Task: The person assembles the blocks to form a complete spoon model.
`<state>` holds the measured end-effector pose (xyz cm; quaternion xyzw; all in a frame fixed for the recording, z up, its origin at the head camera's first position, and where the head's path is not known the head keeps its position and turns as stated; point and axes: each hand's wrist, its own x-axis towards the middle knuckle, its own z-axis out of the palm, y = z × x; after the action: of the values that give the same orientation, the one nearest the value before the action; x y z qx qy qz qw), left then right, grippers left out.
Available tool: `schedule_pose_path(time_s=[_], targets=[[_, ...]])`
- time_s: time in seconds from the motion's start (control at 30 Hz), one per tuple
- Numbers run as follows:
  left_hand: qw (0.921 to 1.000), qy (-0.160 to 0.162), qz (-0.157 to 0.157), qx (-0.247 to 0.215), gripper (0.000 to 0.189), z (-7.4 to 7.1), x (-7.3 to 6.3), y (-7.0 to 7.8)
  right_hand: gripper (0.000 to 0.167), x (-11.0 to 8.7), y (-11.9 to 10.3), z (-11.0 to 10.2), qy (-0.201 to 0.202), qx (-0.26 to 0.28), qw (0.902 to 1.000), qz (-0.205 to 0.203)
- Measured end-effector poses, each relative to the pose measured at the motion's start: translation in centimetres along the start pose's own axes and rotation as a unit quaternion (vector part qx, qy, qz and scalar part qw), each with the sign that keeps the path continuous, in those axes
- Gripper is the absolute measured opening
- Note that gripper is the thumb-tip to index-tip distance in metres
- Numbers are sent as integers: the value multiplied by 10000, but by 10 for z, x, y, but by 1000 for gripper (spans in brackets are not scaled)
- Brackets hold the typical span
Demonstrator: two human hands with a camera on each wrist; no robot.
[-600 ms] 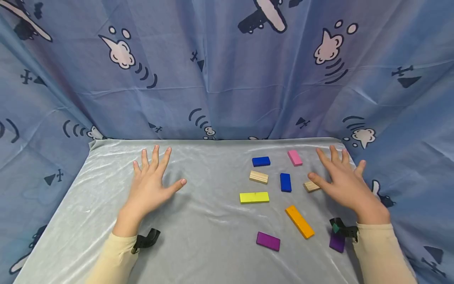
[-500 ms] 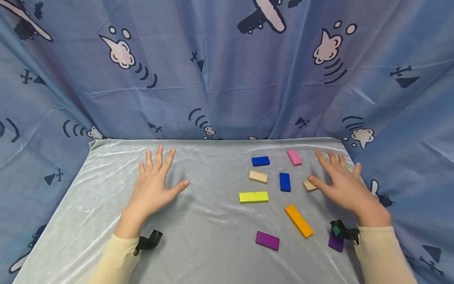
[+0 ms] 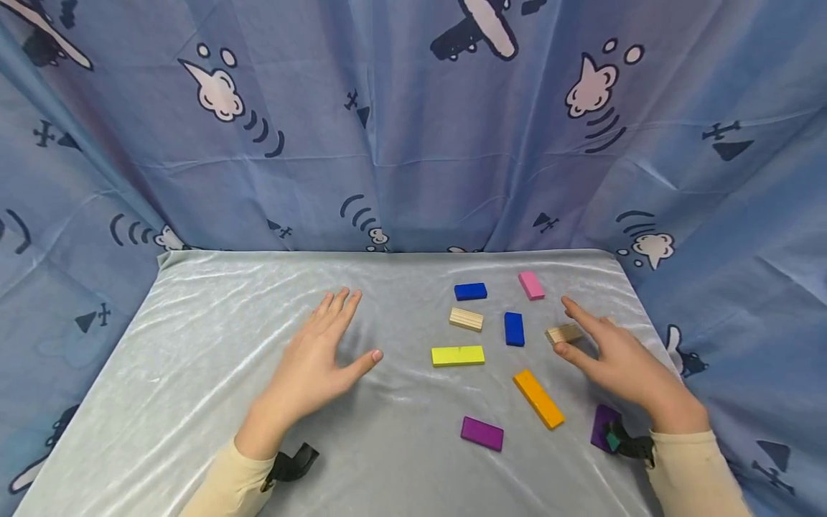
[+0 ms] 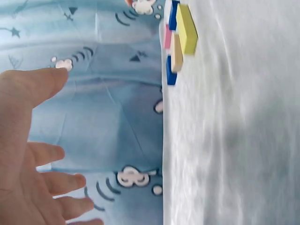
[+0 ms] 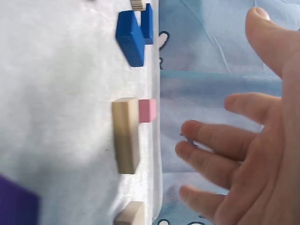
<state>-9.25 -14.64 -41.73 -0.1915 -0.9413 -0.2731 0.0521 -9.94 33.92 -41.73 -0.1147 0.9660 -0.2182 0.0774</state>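
My left hand (image 3: 313,373) hovers over the left middle of the cloth, thumb apart from straight fingers, holding nothing. In the left wrist view its palm and fingers (image 4: 70,183) are likewise bare. My right hand (image 3: 623,362) is above the right side, beside a plain wooden block (image 3: 563,333) partly hidden by it. The right wrist view shows relaxed fingers (image 5: 215,136) apart from that wooden block (image 5: 125,136). Between the hands lie a yellow block (image 3: 457,356), an orange block (image 3: 539,399), another wooden block (image 3: 466,319) and a blue block (image 3: 514,329).
Further back lie a second blue block (image 3: 470,291) and a pink block (image 3: 532,286). One purple block (image 3: 482,434) is near the front; another purple block (image 3: 604,424) is partly covered by the right wrist strap (image 3: 633,446). A patterned curtain (image 3: 413,129) surrounds the grey cloth (image 3: 381,459).
My left hand has moved right and toward the front, its fingers drawing closer together. My right hand has come slightly nearer, its fingers less spread. The blocks stay in place on the cloth.
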Motion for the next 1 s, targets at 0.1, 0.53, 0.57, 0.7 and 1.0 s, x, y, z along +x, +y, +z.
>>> schedule_pose_path(time_s=[0.1, 0.53, 0.57, 0.7, 1.0], targets=[[9994, 135, 231, -231, 89, 2, -2, 10, 78, -5, 1, 6, 244, 122, 9992, -275], [9899, -619, 988, -804, 52, 54, -10, 63, 52, -12, -6, 30, 446, 599, 9935, -856], [9885, -729, 1054, -799, 51, 59, -11, 67, 51, -11, -6, 32, 453, 601, 9933, -871], [9826, -1014, 1400, -674, 46, 77, -10, 78, 50, -10, -5, 36, 480, 575, 9930, -917], [9722, -1271, 1897, -516, 39, 103, -10, 88, 46, -4, -4, 42, 550, 480, 9904, -1171]])
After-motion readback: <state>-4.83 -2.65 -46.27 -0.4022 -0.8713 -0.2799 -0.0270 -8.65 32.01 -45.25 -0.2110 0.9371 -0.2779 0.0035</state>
